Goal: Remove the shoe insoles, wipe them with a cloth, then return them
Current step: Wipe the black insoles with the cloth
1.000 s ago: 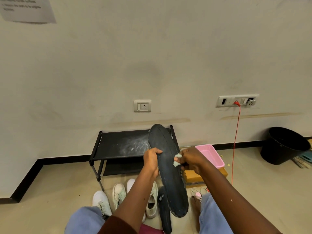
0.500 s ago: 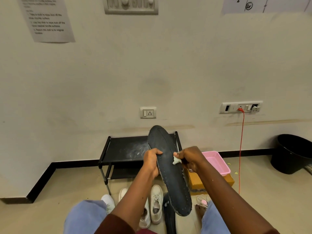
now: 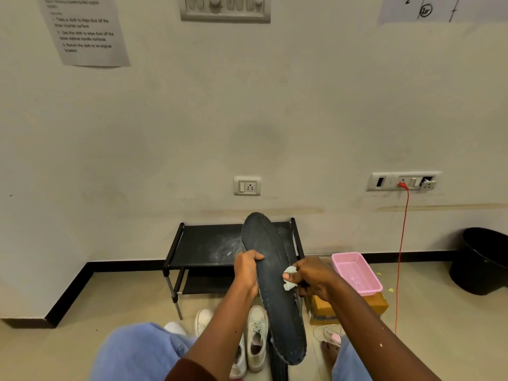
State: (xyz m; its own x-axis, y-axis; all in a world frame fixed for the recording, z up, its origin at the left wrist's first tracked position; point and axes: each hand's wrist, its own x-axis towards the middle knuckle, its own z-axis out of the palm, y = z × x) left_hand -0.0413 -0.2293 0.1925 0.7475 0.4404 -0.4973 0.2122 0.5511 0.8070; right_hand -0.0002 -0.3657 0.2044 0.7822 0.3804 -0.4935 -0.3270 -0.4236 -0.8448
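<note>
While L hand [image 3: 247, 270] grips black insole [image 3: 277, 312] | R hand [image 3: 313, 279] pinches cloth [image 3: 289, 270] agst it | dusty shoe rack [image 3: 203, 243] behind, at beige wall [image 3: 247, 119]

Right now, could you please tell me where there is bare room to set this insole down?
The rack has a bare, dusty top shelf left of the insole. The floor is free left of the rack, and between the red cable and the black bin. Before the rack, white shoes crowd it.

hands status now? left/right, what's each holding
Left hand: grips the edge of the dark insole, holding it up.
Right hand: pinches a small pale cloth against the insole.
</note>
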